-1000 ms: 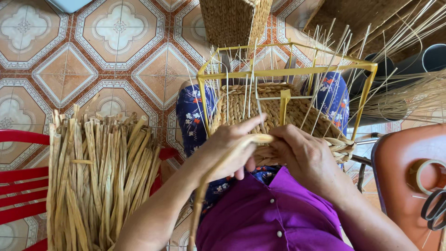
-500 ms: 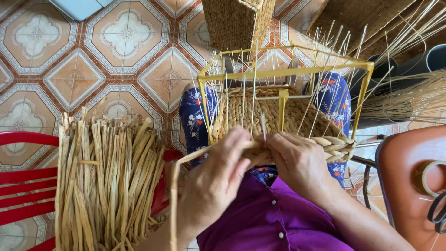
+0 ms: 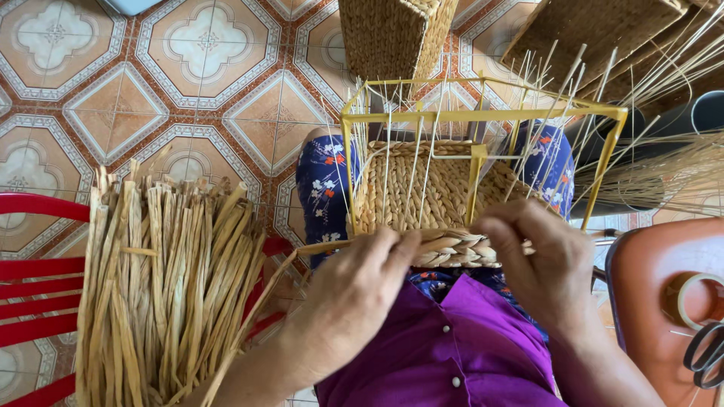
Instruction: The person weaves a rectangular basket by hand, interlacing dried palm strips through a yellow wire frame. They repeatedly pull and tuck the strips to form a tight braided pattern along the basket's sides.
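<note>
A yellow metal frame (image 3: pixel 483 114) rests on my lap, with a partly woven straw basket (image 3: pixel 430 188) inside it and thin upright canes rising through it. My left hand (image 3: pixel 354 294) pinches a flat dried strand (image 3: pixel 324 246) that runs leftward from the braided rim (image 3: pixel 452 249) at the near edge. My right hand (image 3: pixel 539 260) grips the same braided rim at its right end, fingers curled over it. Both hands sit close together at the near side of the frame, above my purple shirt (image 3: pixel 445 354).
A thick bundle of dried straw strands (image 3: pixel 162 286) lies on a red chair (image 3: pixel 34 301) at my left. An orange stool (image 3: pixel 667 301) with a tape roll (image 3: pixel 697 298) and scissors (image 3: pixel 705 354) stands at right. Finished woven baskets (image 3: pixel 392 34) sit on the patterned tile floor ahead.
My left hand has drawn the strand out to the left and flattened it along the rim. My right hand shifted slightly right along the braid. The camera tilted a little.
</note>
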